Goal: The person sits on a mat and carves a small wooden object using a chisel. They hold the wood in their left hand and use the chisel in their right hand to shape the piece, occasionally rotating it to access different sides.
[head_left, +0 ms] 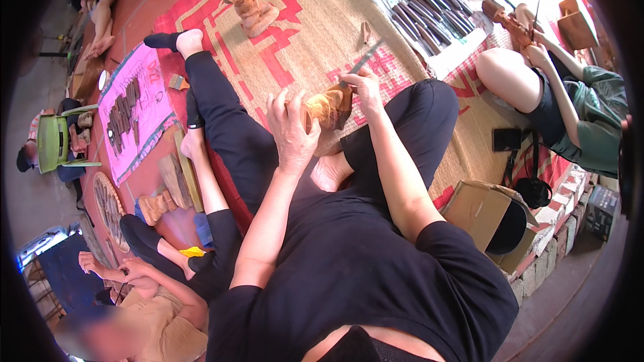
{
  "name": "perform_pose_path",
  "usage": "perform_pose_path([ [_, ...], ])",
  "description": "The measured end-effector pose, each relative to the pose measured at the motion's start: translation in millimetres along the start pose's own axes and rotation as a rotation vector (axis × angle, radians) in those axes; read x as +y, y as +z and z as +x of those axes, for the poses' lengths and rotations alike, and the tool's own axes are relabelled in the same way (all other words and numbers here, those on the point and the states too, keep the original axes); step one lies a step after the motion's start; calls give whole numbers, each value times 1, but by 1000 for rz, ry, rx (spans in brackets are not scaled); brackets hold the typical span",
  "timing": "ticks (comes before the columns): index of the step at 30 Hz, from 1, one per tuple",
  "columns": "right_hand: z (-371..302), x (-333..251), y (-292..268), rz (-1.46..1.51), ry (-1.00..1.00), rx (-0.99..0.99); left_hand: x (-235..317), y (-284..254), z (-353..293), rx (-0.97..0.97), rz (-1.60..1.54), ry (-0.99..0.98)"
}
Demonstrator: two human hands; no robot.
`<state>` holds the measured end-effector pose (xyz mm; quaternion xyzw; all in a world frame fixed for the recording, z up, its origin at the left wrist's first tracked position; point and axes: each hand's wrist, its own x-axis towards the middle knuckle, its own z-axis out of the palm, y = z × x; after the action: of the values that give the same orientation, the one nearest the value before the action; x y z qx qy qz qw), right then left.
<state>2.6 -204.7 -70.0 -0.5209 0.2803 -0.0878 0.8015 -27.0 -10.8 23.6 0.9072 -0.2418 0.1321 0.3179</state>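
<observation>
A carved wooden figure [329, 108] lies across my lap, tilted, in front of my crossed legs. My left hand [293, 127] is closed around its left end, fingers curved over the top. At its right end, my right hand [363, 90] pinches a thin, flat grey tool [366, 57] that slants up and away to the right. Whether it is a file or a blade, I cannot make out. My right fingers hide its near end, and the tool meets or comes close to the wood there.
Another wooden carving [255, 15] stands on the red-and-tan mat [302, 53]. Many dark-handled tools [429, 10] lie on a white cloth at far right; more lie on a pink cloth [149, 110] at left. A cardboard box [469, 211] sits at right. Co-workers sit on both sides.
</observation>
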Motion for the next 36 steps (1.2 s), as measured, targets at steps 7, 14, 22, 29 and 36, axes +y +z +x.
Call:
perform_pose_path([
  [7, 13, 4, -15, -42, -30, 173, 4, 0, 1, -10, 23, 32],
  [14, 6, 8, -12, -101, 16, 22, 0, 0, 1, -12, 7, 10],
  [22, -2, 5, -7, 11, -29, -4, -7, 0, 0, 21, -5, -8],
  [29, 12, 13, -21, 67, -18, 137, -1, 2, 0, 25, -4, -3],
  [36, 5, 9, -16, 30, 7, 126, 1, 1, 2, 17, 12, 18],
])
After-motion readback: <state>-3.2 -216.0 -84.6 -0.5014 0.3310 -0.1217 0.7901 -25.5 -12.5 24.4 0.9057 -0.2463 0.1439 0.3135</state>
